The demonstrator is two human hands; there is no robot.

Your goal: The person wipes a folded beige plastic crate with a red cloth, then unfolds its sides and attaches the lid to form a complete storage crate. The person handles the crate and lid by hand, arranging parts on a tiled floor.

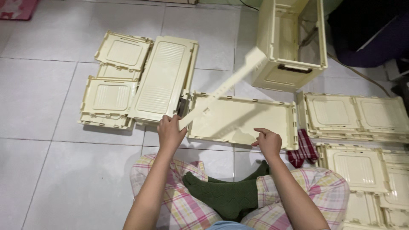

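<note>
Strip [226, 87] sticks up slanted over the tray [238, 117], w/ left hand [170, 132] pinching its low end. Right hand [268, 142], well apart, presses tray's near edge. Thin grip, so strip could tip & hit the box [289, 42].

No packages, signs or screens show here. The only label-like mark is a small dark printed patch [205, 110] on the long cream plastic strip [221, 87], near its lower end, just right of the left hand [170, 132] that holds it. It is too small and blurred to tell its shape clearly.
</note>
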